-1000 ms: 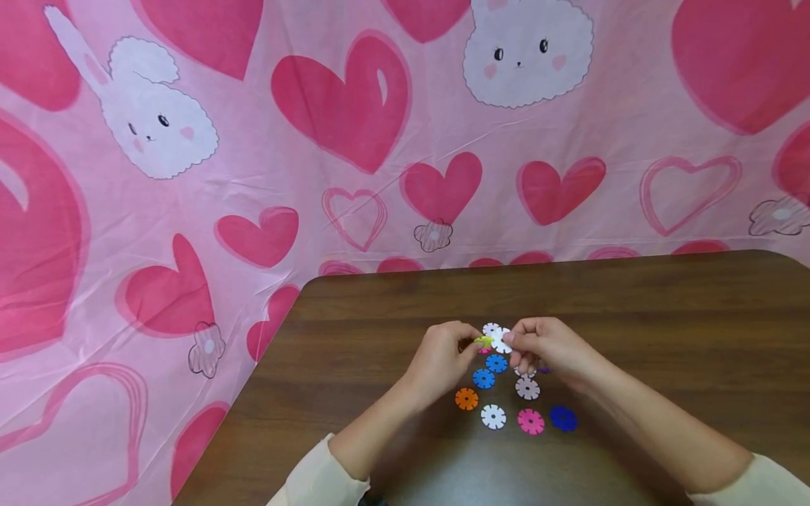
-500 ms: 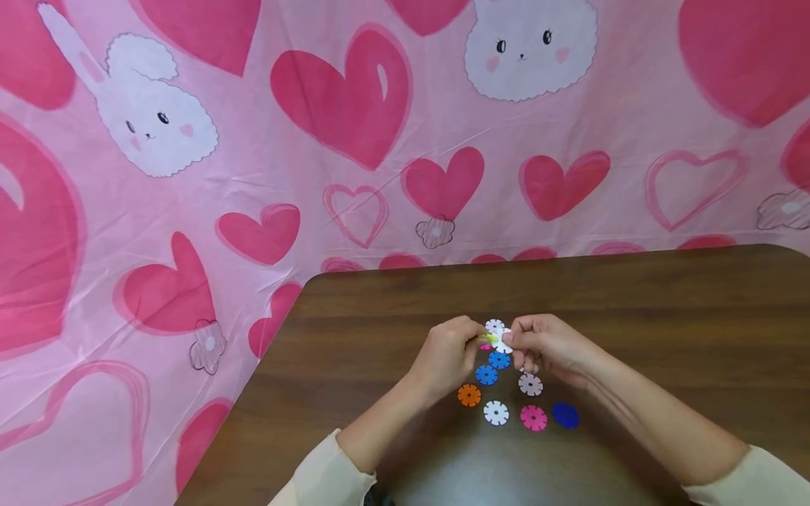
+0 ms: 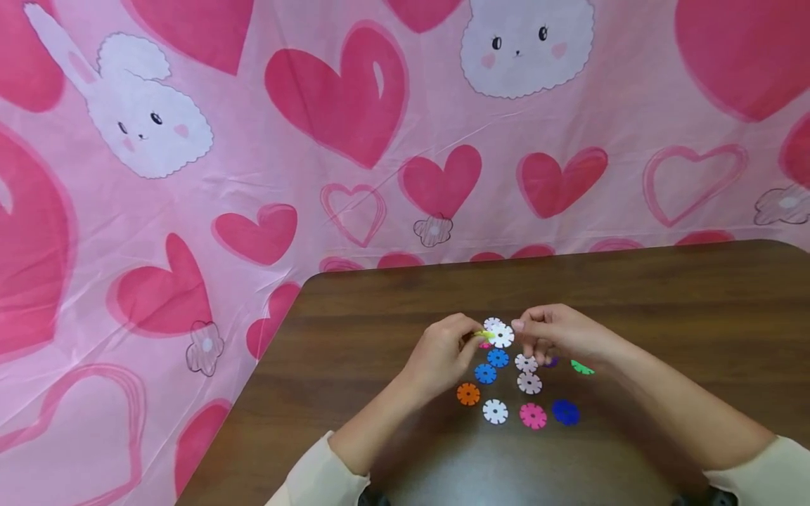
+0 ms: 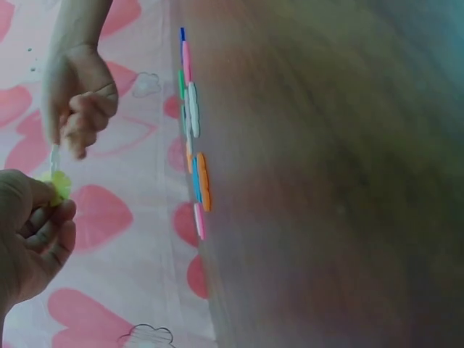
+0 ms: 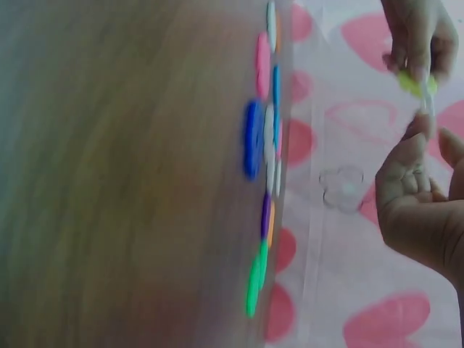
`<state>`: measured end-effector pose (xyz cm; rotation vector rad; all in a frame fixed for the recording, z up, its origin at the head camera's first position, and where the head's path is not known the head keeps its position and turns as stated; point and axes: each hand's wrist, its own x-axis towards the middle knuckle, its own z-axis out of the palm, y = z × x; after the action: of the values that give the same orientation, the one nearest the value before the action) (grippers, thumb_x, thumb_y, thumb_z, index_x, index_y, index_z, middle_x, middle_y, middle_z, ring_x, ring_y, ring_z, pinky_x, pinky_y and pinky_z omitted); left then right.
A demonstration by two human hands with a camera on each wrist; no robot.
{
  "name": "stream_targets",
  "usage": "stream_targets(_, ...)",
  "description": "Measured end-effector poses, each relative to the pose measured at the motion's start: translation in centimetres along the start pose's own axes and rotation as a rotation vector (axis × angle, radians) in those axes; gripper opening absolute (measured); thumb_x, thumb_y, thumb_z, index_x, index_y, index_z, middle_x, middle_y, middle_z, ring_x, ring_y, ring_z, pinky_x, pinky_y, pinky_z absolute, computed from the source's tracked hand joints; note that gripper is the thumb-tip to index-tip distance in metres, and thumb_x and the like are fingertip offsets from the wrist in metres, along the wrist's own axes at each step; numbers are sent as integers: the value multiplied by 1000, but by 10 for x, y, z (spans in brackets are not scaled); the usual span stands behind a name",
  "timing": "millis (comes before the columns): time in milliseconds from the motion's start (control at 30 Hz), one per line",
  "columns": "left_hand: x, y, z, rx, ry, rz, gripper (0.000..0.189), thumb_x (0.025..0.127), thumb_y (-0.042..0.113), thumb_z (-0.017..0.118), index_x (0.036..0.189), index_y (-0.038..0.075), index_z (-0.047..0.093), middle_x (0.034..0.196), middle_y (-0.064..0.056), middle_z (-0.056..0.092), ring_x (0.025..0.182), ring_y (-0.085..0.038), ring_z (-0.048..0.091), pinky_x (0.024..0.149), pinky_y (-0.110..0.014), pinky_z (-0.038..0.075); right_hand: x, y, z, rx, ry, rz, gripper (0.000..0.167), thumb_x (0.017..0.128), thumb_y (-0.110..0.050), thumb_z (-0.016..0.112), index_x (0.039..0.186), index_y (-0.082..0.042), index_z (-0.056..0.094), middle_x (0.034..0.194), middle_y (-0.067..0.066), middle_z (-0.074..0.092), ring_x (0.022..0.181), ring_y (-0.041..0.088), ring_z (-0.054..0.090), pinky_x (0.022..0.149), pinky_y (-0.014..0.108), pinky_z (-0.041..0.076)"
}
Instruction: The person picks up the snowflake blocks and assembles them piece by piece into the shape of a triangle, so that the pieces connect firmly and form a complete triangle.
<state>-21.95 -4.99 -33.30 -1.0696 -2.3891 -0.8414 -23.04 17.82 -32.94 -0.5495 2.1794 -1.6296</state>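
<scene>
In the head view my left hand (image 3: 443, 355) pinches a yellow notched plastic disc (image 3: 484, 334) between thumb and fingertips. A white notched disc (image 3: 502, 335) stands against the yellow one, slotted into it as far as I can tell. My right hand (image 3: 566, 334) is just to the right of the white disc. Its thumb and index finger are parted, with the index fingertip at or very near the disc's edge in the right wrist view. The left wrist view shows the yellow disc (image 4: 58, 187) in the left fingertips, both discs raised off the table.
Loose notched discs lie flat on the brown table (image 3: 392, 302): blue (image 3: 485, 373), orange (image 3: 468, 394), white (image 3: 495, 412), pink (image 3: 534, 416), dark blue (image 3: 565, 412), pale pink (image 3: 529, 383) and green (image 3: 582, 367). A pink cloth (image 3: 367, 225) with hearts hangs behind.
My right thumb and fingers have come off the white disc and drawn slightly right, uncovering a pale and a green disc. The left hand keeps its pinch on the yellow disc.
</scene>
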Motion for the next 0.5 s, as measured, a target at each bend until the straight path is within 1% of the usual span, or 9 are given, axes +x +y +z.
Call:
stream_targets(67, -2, -1, -2, 2, 8, -19, 4, 84, 6, 68, 88, 6, 68, 78, 0, 60, 64, -8, 49, 59, -10, 42, -1, 3, -5, -147, 37, 8, 30, 91, -25, 60, 90, 5, 58, 67, 12, 60, 54, 21, 56, 52, 34, 51)
stream_targets(133, -4, -3, -4, -2, 15, -38, 4, 83, 6, 69, 87, 6, 68, 78, 1, 60, 64, -7, 49, 58, -11, 43, -3, 6, -10, -299, 59, 35, 26, 88, -23, 64, 87, 2, 62, 66, 10, 60, 54, 22, 56, 51, 37, 51)
stream_targets(167, -4, -3, -5, -7, 16, -44, 4, 83, 6, 68, 87, 6, 69, 78, 1, 60, 64, -7, 49, 58, -11, 43, -5, 8, -13, -367, 62, 43, 23, 87, -22, 65, 86, 2, 63, 65, 7, 60, 54, 21, 55, 51, 37, 51)
stream_targets(200, -5, -3, -5, -14, 16, -48, 4, 84, 6, 68, 87, 6, 69, 78, 1, 60, 65, -7, 49, 59, -11, 43, -7, 11, -15, -412, 65, 61, 20, 85, -20, 67, 85, 0, 64, 64, 6, 59, 54, 20, 55, 50, 36, 50)
stream_targets(333, -3, -3, -3, -44, 12, -45, 4, 85, 8, 67, 88, 6, 69, 79, 1, 60, 66, -6, 50, 60, -10, 43, -17, 21, -28, -553, 75, 130, 14, 81, -16, 70, 79, -5, 63, 61, 1, 56, 54, 15, 51, 48, 30, 45)
stream_targets(500, 0, -2, 0, -57, 24, -37, 4, 85, 8, 67, 88, 6, 69, 78, 2, 60, 65, -6, 49, 59, -10, 43, -25, 31, -43, -614, 64, 173, 14, 78, -14, 72, 80, -6, 61, 60, 0, 53, 53, 14, 50, 50, 29, 42)
